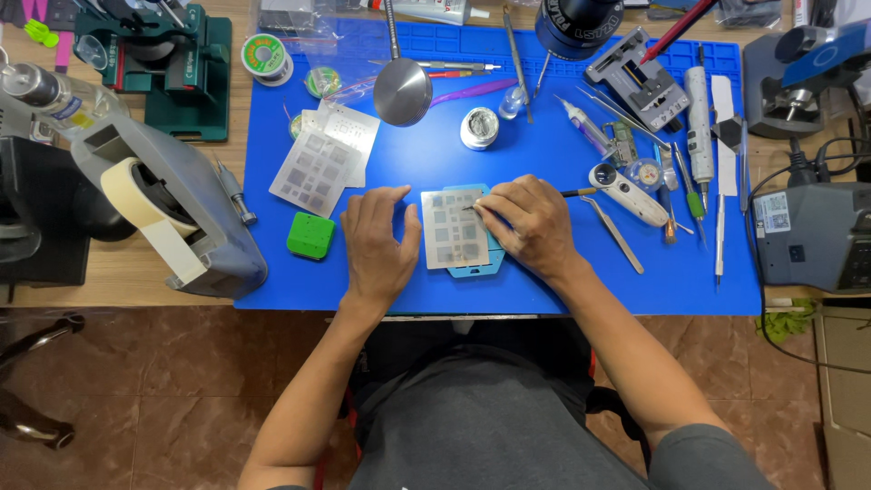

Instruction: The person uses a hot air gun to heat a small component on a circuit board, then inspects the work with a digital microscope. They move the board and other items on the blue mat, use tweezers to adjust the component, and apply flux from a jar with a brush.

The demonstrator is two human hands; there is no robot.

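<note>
Head view, looking straight down. Right hand fingers pinched together on a thin dark-handled tool, tip down on the metal stencil; handle sticks out of the fist toward 3 o'clock, tip toward 9, so the tool's long axis runs roughly left-right, slightly tilted. Left hand lies flat, fingers loosely apart, thumb edge touching the stencil's 9 o'clock side, pinning it.

Stencil sits on a light-blue jig, at the middle of the blue work mat, near the mat's 6 o'clock edge. Stencil is a rectangle, long axis running 12 to 6, short edge facing the person.

Step in hand, by my read: working or scraping across the stencil's upper openings with the tip while the other hand steadies it. Next move calls for a light, controlled stroke and firm hold so the sheet doesn't shift on the jig.

Around: spare stencils at 10 o'clock, green square block at 9, small round tin at 12, tweezers just beside the right hand at 3, tape dispenser well apart at 9.
</note>
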